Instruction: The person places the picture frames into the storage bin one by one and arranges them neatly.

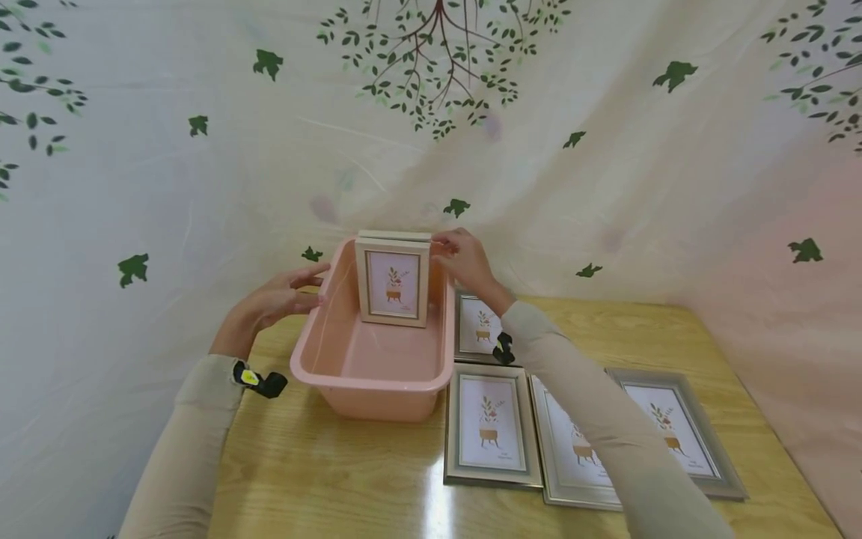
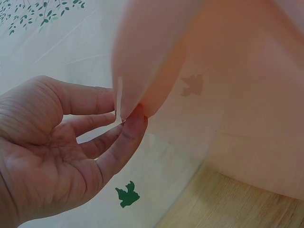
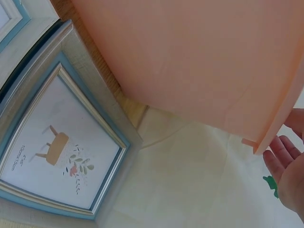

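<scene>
The light yellow wood-grain table (image 1: 323,479) meets a whitish cloth (image 1: 215,187) with printed green leaves behind the pink plastic basin (image 1: 384,404). In this basin, a cream rectangular picture frame (image 1: 393,318) stands near the back wall; behind it shows only a top edge. Right of the basin lie four silver-grey picture frames (image 1: 451,419), some partly covered by the beige right sleeve (image 1: 599,412). The left hand (image 1: 279,298) pinches the basin's left rim narrowly. The right hand (image 1: 468,262) is at its back-right corner; whether it grips rim or cream frame, I cannot tell.
</scene>
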Motion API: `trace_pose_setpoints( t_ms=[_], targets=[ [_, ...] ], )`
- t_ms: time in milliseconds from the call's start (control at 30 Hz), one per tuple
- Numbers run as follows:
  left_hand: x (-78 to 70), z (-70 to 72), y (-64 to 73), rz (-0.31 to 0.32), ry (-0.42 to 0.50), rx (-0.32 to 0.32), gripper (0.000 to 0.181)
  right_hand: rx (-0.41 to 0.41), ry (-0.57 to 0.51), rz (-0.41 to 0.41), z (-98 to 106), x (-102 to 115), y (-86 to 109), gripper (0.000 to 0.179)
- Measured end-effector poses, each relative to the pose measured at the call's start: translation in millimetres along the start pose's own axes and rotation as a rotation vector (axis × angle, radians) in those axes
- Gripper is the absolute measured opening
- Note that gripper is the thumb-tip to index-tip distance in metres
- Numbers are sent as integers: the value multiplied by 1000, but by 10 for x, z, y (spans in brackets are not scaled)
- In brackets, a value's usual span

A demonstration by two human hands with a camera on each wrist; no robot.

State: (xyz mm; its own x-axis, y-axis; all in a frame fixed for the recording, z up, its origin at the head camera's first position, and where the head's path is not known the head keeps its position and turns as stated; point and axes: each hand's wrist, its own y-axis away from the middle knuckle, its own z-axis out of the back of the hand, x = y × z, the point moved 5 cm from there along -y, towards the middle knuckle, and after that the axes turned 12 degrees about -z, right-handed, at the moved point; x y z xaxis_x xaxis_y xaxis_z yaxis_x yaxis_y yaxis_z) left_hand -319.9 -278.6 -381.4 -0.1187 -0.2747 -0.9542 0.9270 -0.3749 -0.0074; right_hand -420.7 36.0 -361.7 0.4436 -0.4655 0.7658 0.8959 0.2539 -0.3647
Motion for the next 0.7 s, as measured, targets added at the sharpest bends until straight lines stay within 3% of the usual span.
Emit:
trace_pose_setpoints(
  t_ms=[467,700],
  targets=[
    [-28,-6,5,-13,-15,13,80,-1,-41,-102,396,-328,102,34],
    [-21,7,-18,-16,-29,11,80,-17,4,-138,625,-587,216,35]
  ],
)
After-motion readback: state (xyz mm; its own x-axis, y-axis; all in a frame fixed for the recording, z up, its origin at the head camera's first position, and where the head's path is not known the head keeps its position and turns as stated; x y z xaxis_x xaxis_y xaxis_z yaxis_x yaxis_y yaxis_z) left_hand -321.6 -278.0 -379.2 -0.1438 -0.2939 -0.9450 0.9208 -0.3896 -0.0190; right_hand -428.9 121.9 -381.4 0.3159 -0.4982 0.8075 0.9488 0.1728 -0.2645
